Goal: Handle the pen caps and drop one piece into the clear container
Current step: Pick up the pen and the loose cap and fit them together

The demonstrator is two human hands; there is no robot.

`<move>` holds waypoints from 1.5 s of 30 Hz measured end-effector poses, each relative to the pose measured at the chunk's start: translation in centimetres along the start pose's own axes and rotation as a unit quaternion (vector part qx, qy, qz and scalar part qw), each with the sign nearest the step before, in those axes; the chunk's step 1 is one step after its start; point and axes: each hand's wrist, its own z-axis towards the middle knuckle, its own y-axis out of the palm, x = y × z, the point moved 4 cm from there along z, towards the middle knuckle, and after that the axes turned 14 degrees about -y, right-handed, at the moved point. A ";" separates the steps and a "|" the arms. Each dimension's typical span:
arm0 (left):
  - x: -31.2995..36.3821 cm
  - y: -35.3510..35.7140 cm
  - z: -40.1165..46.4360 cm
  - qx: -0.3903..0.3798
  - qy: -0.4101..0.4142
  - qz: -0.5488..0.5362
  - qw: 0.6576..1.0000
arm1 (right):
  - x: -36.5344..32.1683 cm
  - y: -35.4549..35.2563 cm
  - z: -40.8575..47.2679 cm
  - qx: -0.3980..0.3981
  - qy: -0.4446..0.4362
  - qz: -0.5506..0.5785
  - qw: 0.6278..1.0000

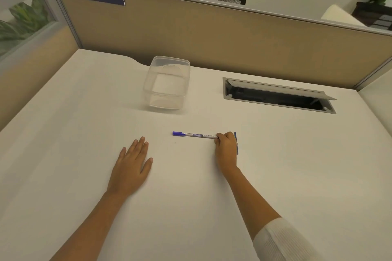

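We see a white bench with a tan partition behind it. Our left hand lies flat on the bench, palm down, fingers spread a little, its grip wide open and holding nothing. Our right hand is curled with its fingers closed on the right end of a pen, which lies flat on the bench, pointing left. The pen's blue cap sits on its far left end, well apart from the hand. Just beside the right hand, on its right edge, a thin dark blue piece shows, partly hidden; we cannot tell whether the hand holds it or it lies on the bench. The clear container stands open farther back on the bench, apart from both hands. To its right is a cable hatch with its lid raised.
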 end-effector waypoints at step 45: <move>16.8 -10.4 -2.9 -0.239 -0.094 -0.755 0.603 | -9.4 -15.5 -4.7 -0.102 -0.090 0.210 0.968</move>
